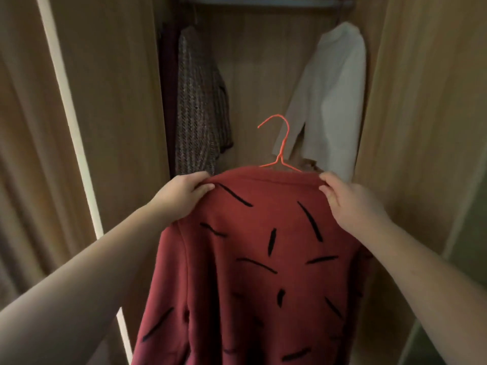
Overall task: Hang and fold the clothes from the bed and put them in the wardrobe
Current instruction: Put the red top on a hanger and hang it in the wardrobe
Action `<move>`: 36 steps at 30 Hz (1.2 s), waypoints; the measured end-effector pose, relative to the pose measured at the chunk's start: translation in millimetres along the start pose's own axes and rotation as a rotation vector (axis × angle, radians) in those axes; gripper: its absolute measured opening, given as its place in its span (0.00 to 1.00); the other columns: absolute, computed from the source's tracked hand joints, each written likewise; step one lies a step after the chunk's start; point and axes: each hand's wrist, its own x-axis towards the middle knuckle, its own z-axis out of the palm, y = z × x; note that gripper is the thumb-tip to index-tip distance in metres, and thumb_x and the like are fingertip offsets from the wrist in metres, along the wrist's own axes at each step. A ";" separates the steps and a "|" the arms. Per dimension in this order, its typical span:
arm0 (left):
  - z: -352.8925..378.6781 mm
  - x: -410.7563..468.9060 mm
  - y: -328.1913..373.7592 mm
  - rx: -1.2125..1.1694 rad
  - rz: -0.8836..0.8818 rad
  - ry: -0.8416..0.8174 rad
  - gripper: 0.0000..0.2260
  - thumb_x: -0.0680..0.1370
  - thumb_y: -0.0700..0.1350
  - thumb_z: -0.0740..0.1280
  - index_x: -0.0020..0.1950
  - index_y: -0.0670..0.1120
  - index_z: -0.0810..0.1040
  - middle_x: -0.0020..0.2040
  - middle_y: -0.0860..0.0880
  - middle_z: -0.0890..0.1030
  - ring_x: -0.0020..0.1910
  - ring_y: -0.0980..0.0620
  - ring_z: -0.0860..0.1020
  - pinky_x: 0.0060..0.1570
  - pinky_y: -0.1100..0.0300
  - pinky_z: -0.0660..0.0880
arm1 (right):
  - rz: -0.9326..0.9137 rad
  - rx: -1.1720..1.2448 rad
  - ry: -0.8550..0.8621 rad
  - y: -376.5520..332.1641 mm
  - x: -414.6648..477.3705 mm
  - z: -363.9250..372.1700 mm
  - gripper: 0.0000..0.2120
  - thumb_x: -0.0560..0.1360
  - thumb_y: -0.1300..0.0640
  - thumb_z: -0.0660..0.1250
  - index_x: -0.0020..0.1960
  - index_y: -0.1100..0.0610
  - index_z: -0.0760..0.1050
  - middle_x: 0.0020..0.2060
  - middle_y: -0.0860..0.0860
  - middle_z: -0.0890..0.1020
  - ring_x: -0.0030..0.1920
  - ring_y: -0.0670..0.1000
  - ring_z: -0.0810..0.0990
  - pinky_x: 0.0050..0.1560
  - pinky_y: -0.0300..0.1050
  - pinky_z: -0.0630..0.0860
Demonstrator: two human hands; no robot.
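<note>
Gripping the shoulders of a red sweater (253, 259) on an orange wire hanger (279, 151), left hand (184, 193) and right hand (347, 204) pinch the fabric before the open wardrobe (126, 101).

Home bedroom, open wooden wardrobe (126, 101), hung clothes (200, 106)

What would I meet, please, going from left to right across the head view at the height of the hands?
Left door → left hand, gripping the red sweater → red sweater → right hand, gripping it too → right door.
</note>
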 end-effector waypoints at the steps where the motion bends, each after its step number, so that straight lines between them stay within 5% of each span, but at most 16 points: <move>1: 4.1 9.0 -6.1 0.034 -0.008 0.054 0.10 0.82 0.52 0.63 0.43 0.51 0.70 0.36 0.53 0.76 0.39 0.50 0.75 0.39 0.56 0.68 | -0.038 0.007 -0.042 7.1 10.7 12.3 0.12 0.80 0.53 0.63 0.62 0.54 0.74 0.38 0.61 0.83 0.37 0.66 0.81 0.34 0.51 0.73; 9: 28.3 137.2 -33.9 0.236 0.040 0.189 0.08 0.82 0.54 0.62 0.50 0.51 0.74 0.42 0.48 0.82 0.45 0.41 0.80 0.41 0.51 0.74 | -0.214 -0.007 -0.287 74.6 105.4 102.4 0.14 0.82 0.47 0.59 0.65 0.46 0.74 0.54 0.55 0.84 0.53 0.60 0.81 0.47 0.50 0.75; 17: 91.8 257.7 -48.2 0.271 0.022 0.112 0.10 0.84 0.55 0.55 0.57 0.51 0.69 0.52 0.45 0.82 0.53 0.41 0.80 0.45 0.52 0.73 | -0.003 -0.133 0.127 130.9 230.8 163.3 0.12 0.81 0.47 0.59 0.59 0.50 0.74 0.40 0.55 0.84 0.40 0.61 0.84 0.36 0.51 0.78; 20: 117.1 300.2 -62.3 0.383 0.131 0.212 0.13 0.84 0.57 0.53 0.65 0.54 0.68 0.57 0.48 0.81 0.55 0.43 0.80 0.46 0.51 0.76 | 0.017 -0.185 0.144 149.6 257.7 188.9 0.09 0.80 0.49 0.62 0.49 0.54 0.76 0.36 0.55 0.82 0.36 0.61 0.83 0.32 0.49 0.73; 25: 139.8 388.5 -104.0 0.443 0.457 0.218 0.14 0.81 0.56 0.50 0.56 0.51 0.70 0.43 0.47 0.81 0.42 0.43 0.82 0.33 0.52 0.77 | -0.098 -0.276 0.181 196.6 310.3 226.8 0.10 0.80 0.50 0.61 0.45 0.55 0.73 0.33 0.54 0.81 0.31 0.60 0.81 0.26 0.47 0.70; 29: 134.9 482.2 -123.7 0.398 0.473 0.342 0.16 0.81 0.58 0.48 0.57 0.52 0.69 0.46 0.46 0.82 0.42 0.41 0.82 0.34 0.53 0.75 | -0.103 -0.341 0.141 211.5 374.3 243.2 0.11 0.81 0.47 0.57 0.49 0.53 0.71 0.36 0.57 0.82 0.35 0.62 0.82 0.30 0.51 0.72; 36: 145.5 629.7 -119.9 0.376 0.464 0.540 0.11 0.83 0.56 0.54 0.55 0.51 0.70 0.49 0.45 0.82 0.44 0.39 0.82 0.34 0.52 0.73 | -0.080 -0.706 0.293 244.2 476.5 221.7 0.12 0.80 0.46 0.59 0.47 0.54 0.71 0.29 0.56 0.80 0.28 0.61 0.80 0.27 0.45 0.64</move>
